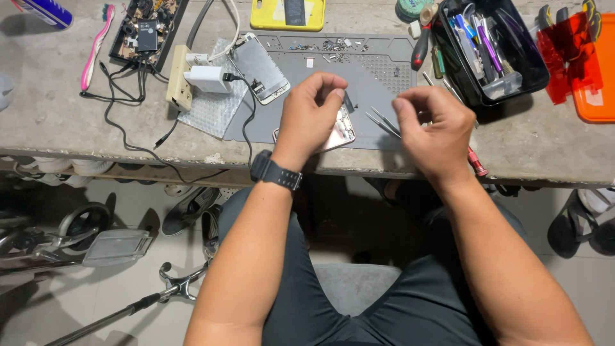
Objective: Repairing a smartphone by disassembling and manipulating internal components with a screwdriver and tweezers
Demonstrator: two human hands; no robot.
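Observation:
My left hand [312, 115] rests over an opened pink phone body [344, 131] on the grey work mat [378, 70], its fingertips pinching a small dark part [348, 102] above the phone. My right hand [430, 128] hovers just right of the phone, fingers curled around thin metal tweezers [382, 120] whose tips point left toward it. A black watch [275, 172] sits on my left wrist. Most of the phone is hidden under my left hand.
A detached phone screen [259, 67] lies at the mat's left, beside a white charger [206, 78] on a power strip [179, 80]. A black tool bin [490, 48], orange tray [592, 70], yellow case [288, 14], circuit board [144, 29], toothbrush [96, 45], red screwdrivers [477, 163] surround it.

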